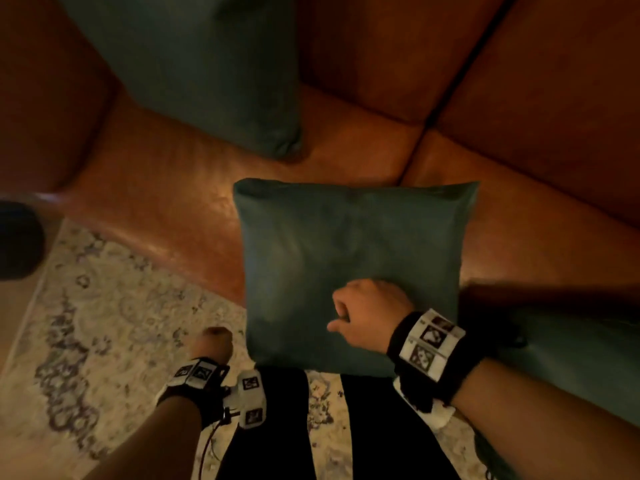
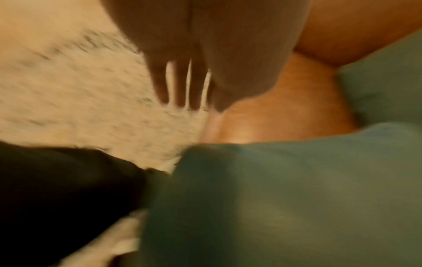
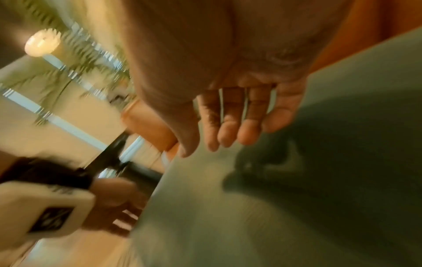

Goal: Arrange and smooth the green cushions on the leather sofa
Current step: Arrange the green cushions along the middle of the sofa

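The right hand point(image 1: 369, 315) is resting loose-fingered (holding nothing) on the green cushion point(image 1: 346, 258) — the left hand point(image 2: 182, 72) is hanging beside it, fingers straight, gripping nothing.

sofa point(image 1: 166, 202): glossy brown leather | cushion point(image 1: 346, 244): matt green cloth | rug point(image 1: 104, 306): patterned woven

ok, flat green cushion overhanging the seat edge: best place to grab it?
Probably the near edge of the flat cushion, pinched at both near corners from the front. It lies flat on the sofa seat with that edge overhanging toward the rug, so fingers can slip underneath. The right hand already hovers over it; the left hand hangs beside the near-left corner.
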The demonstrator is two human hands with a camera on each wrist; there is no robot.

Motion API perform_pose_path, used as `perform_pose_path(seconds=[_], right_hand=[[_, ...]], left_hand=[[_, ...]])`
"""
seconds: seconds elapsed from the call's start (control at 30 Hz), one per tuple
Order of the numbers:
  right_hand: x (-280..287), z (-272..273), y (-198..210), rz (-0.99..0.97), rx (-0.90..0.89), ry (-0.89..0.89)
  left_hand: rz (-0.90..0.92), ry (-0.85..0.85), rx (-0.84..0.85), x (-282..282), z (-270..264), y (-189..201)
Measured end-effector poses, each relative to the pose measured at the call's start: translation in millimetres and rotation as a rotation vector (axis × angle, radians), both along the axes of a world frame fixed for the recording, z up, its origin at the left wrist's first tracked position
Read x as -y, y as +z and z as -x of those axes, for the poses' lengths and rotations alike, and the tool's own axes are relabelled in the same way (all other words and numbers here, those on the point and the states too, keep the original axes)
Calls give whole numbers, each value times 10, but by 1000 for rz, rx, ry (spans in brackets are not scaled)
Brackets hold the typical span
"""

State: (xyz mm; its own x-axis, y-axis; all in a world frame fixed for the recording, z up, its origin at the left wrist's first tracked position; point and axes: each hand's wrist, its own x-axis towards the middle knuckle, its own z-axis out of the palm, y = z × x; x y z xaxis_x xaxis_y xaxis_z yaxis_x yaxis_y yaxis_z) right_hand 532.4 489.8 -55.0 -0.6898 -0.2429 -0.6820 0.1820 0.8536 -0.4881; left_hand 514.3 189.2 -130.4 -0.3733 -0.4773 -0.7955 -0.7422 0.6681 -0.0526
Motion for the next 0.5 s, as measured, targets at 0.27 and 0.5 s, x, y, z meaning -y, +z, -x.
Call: perform_pose_path(seconds=[0.27,0.5], right_hand=[[448,-107,-358,-210,-29,100],[389,12,-364,-295,-26,-1]], left_hand=[[-386,205,74,-193,-344,-139],[-639,677,21,-297,-343,88]])
